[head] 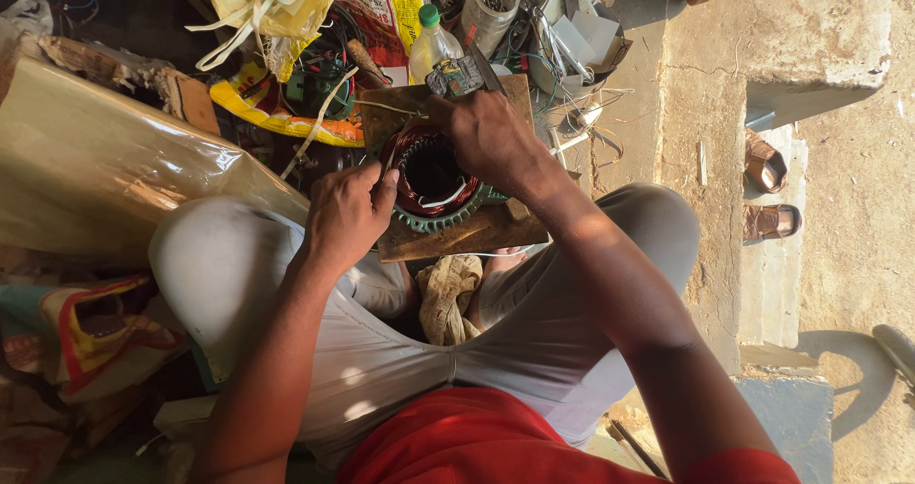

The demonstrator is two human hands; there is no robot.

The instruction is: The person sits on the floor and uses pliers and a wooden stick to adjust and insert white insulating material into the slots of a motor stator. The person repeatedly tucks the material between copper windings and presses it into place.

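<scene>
Head view: yellow printed sack (pixel 381 8) and green-capped clear bottle (pixel 431 44) lie top centre, behind a wooden board (pixel 457 236) on the lap. On it, a stator (pixel 434 174), green toothed rim, copper windings. Left hand (pixel 348 212) pinches a thin tool at its edge; right hand (pixel 491 136) clenched over the far rim, what it grips unclear.

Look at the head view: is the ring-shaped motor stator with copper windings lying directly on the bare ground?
No, the stator rests on a wooden board laid across the person's lap, with the left hand and right hand on it.

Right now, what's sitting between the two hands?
The head view shows a round motor stator with copper windings between the left hand and right hand, resting on a wooden board.
</scene>
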